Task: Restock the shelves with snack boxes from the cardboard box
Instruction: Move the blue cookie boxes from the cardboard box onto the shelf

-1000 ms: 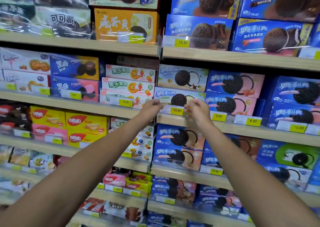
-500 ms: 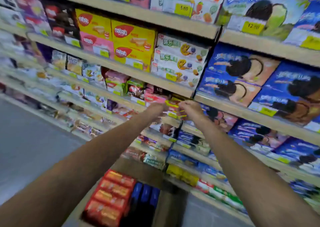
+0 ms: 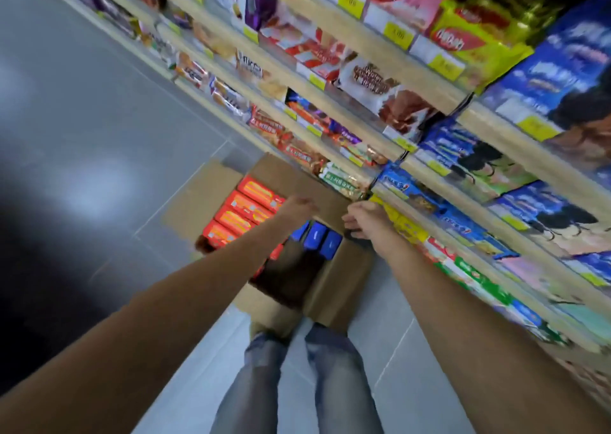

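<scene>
Head view: the open cardboard box [image 3: 340, 278] stands on the floor [image 3: 99, 102] beside the shelves [image 3: 373, 53]. It holds red snack boxes [image 3: 244, 208] and blue snack boxes [image 3: 319, 238]. My left grip [image 3: 297, 207] and right grip [image 3: 363, 220] hang above it, fingers loosely curled, both empty.

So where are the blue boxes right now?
Head view, centre: the blue boxes sit inside the cardboard box on the floor, right of the red boxes, just below the left hand and right hand.
</scene>
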A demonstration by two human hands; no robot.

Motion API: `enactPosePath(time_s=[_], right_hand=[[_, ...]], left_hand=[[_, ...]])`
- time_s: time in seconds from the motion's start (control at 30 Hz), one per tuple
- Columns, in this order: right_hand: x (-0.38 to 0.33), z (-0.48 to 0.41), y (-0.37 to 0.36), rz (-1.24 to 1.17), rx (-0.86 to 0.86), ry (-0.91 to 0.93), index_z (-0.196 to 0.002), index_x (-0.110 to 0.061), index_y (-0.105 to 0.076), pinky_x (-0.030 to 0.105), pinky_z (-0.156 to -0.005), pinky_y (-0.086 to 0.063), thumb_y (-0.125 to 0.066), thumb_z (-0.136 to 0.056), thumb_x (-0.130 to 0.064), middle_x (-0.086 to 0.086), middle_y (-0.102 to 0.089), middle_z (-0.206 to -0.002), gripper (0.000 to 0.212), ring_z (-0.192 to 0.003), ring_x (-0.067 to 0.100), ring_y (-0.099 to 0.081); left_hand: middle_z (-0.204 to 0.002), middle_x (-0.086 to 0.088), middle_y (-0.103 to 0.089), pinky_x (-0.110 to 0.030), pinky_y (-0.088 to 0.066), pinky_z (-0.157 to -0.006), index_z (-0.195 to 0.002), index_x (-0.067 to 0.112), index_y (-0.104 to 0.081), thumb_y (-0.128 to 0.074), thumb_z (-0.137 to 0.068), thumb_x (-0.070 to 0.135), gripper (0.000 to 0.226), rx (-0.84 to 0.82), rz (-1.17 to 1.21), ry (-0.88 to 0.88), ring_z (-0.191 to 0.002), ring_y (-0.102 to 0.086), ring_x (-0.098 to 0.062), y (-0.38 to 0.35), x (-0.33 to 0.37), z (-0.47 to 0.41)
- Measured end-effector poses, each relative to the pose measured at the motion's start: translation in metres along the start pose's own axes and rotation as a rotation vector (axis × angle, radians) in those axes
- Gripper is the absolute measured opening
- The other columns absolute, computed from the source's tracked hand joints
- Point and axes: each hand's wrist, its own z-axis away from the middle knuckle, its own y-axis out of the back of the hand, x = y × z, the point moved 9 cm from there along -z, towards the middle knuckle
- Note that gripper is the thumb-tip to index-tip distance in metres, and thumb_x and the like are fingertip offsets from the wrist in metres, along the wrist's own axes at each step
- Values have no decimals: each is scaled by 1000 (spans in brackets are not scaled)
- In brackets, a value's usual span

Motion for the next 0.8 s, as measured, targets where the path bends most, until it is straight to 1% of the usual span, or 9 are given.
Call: enactPosePath(time_s=[0.1,0.23,0.3,0.33,0.4,0.47,0.57,0.67,0.8], right_hand=[[44,-45,-15,14,10,-44,-83,-17,-54,26,-60,-45,-45,-96,-13,7,-62,-91,16,-72,16,-59],[105,-107,-32,12,30,-117,-105,-13,-59,26,-56,-39,-44,-94,-7,11,-59,-92,19,-61,12,-52],[134,-134,-39,-1,28,-165,-115,-4,-59,25,-56,-38,-45,-92,-3,12,-57,-91,27,-66,18,-53],[148,-147,-43,5,22,-187,-118,-2,-58,26,-57,-40,-46,-92,-3,11,-57,-91,28,-71,19,-54],[180,-181,-51,34,-3,-223,-123,-1,-56,27,-59,-43,-47,-92,-4,10,-60,-89,33,-71,17,-57],[208,-209,-56,49,-25,-248,-123,2,-55,26,-59,-43,-46,-90,-1,16,-61,-94,34,-74,21,-61],[231,-241,-54,38,-13,-237,-117,7,-56,26,-59,-41,-48,-88,3,23,-62,-101,31,-90,33,-61],[260,-274,-53,44,-25,-233,-120,-2,-56,25,-73,-49,-51,-89,1,13,-62,-114,32,-101,25,-61],[284,-306,-51,123,-29,-214,-118,-10,-58,40,-95,-51,-54,-88,-4,11,-63,-119,32,-108,25,-61]], left_hand=[[-44,8,-45,-13,-30,-44,-62,17,-44,-48,-93,0,35,20,13,82,-37,-41,2,-23,-63,-43],[-77,15,-41,-6,-37,-59,-71,31,-38,-47,-96,13,32,-81,35,164,-67,-39,5,-67,-127,-92],[-95,12,-49,2,-37,-65,-83,35,-44,-48,-96,14,26,-95,17,190,-83,-49,-2,-82,-152,-116],[-111,4,-54,-1,-39,-76,-100,35,-50,-49,-96,14,21,-95,-6,202,-100,-53,-11,-89,-163,-126],[-137,-9,-49,-21,-37,-100,-132,16,-48,-48,-96,18,36,-76,-78,221,-126,-46,-23,-107,-192,-157],[-138,-12,-50,-29,-37,-102,-137,10,-44,-45,-97,23,42,-34,-195,228,-127,-47,-28,-121,-216,-184],[-142,-9,-46,-35,-38,-101,-141,17,-38,-43,-96,25,46,43,-305,215,-127,-47,-29,-140,-242,-220],[-151,-5,-30,-36,-36,-105,-145,15,-30,-50,-91,22,58,103,-337,99,-134,-39,-25,-161,-252,-256],[-153,-8,-23,-34,-29,-110,-147,8,-20,-53,-92,25,67,171,-392,19,-139,-28,-24,-183,-262,-296]])
